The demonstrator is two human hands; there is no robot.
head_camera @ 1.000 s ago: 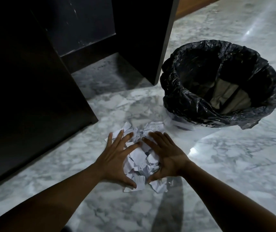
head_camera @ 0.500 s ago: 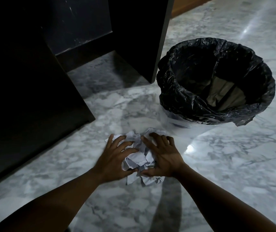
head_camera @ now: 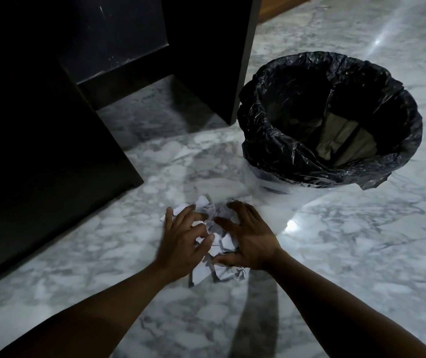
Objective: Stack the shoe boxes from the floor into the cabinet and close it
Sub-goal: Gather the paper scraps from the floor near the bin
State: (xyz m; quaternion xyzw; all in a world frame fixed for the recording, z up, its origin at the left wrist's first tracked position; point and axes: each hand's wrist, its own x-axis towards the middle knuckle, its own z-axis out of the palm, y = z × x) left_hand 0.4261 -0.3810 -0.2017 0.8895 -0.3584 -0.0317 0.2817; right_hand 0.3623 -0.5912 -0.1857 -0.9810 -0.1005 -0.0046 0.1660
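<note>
No shoe boxes are in view. A pile of torn white paper scraps (head_camera: 210, 220) lies on the marble floor (head_camera: 348, 254). My left hand (head_camera: 183, 241) presses on the pile's left side with its fingers curled into the paper. My right hand (head_camera: 248, 239) cups the pile's right side, palm down. Both hands squeeze the scraps together between them. Some scraps stick out beyond the fingertips and below the wrists. Part of the pile is hidden under my palms.
A bin with a black plastic liner (head_camera: 330, 120) stands on the floor to the upper right of the pile, with brown paper inside. Dark furniture panels (head_camera: 38, 151) rise at the left and behind, one panel (head_camera: 211, 52) right beside the bin.
My hands have drawn closer together and the spread-out scraps have bunched into a tighter heap. My left fingers have curled further into the paper.
</note>
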